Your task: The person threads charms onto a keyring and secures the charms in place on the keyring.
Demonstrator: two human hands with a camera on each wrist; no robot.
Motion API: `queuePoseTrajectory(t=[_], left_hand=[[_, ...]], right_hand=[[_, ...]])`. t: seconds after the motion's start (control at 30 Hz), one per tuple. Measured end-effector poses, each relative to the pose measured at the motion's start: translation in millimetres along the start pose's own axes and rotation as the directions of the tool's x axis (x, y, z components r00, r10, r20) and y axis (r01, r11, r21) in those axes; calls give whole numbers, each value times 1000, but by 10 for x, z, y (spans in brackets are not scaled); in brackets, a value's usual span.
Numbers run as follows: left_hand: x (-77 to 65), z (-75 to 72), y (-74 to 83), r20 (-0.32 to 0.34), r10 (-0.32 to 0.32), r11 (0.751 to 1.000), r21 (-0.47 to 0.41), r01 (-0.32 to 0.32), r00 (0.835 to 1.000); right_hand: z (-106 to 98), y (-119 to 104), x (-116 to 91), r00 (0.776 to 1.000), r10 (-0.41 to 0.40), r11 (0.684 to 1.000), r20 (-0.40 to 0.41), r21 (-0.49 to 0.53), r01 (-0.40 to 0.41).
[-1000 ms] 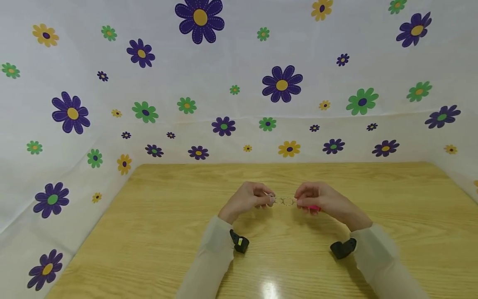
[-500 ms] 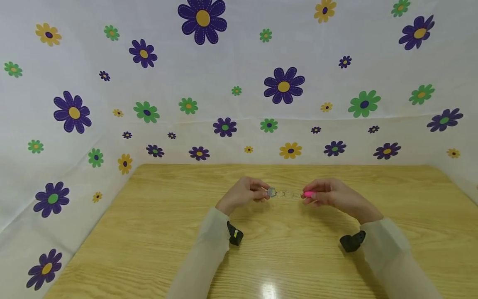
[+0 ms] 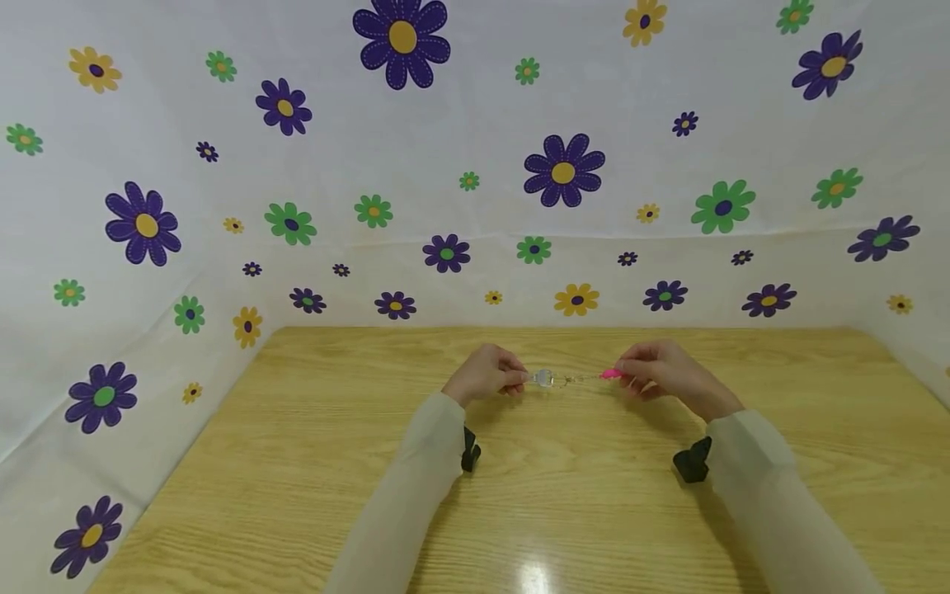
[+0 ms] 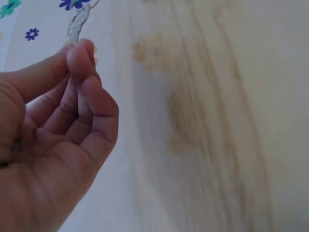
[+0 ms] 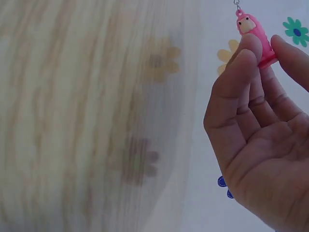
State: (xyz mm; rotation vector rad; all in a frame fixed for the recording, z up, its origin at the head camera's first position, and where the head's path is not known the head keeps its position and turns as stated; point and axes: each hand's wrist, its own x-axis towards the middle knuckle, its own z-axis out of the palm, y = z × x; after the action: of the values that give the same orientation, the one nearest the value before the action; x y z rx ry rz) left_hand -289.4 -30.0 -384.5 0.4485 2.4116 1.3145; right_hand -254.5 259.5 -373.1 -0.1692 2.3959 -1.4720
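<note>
My left hand (image 3: 486, 373) pinches the end of a clear, silvery charm (image 3: 544, 378) between thumb and forefinger. In the left wrist view the same charm (image 4: 77, 26) looks like a moulded, wing-like piece sticking up past the fingertips. A thin metal chain with rings (image 3: 570, 380) stretches sideways from it to a small pink figure (image 3: 612, 374). My right hand (image 3: 671, 373) pinches this figure by its base. Up close in the right wrist view the pink figure (image 5: 260, 36) has a pale face with two dark eyes and a loop on top, where the chain is attached.
Both hands are over a light wooden table (image 3: 297, 462). A white cloth (image 3: 475, 107) printed with purple, green and yellow flowers hangs behind it and along the sides. Black cameras (image 3: 693, 462) are strapped at both wrists.
The hands have drawn apart and moved slightly farther over the table. The left fingers now hold the clear charm by its end, the right fingers the pink figure's base, so both charms show more.
</note>
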Motion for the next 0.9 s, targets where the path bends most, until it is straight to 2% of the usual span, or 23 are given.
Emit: queuePoseTrajectory(t=[0.27,0.57,0.77,0.9], left_hand=[[114,-10,-45,-72,-59,990,123,68,996],[165,-1,-53,-116,-93,983,145,109,989],[173,2,-52,-194,-146,979,112,170,970],[120,-51,-91,-214,-139,972,155,174,967]], right_hand=[[9,42,109,999,39,999,-7,7,-39],[22,94,208,996,77,997,-36,19,-76],[11,106,221,990,97,992,-98,-75,-105],[-49,88,146,988,100,985,-121,-127,-115]])
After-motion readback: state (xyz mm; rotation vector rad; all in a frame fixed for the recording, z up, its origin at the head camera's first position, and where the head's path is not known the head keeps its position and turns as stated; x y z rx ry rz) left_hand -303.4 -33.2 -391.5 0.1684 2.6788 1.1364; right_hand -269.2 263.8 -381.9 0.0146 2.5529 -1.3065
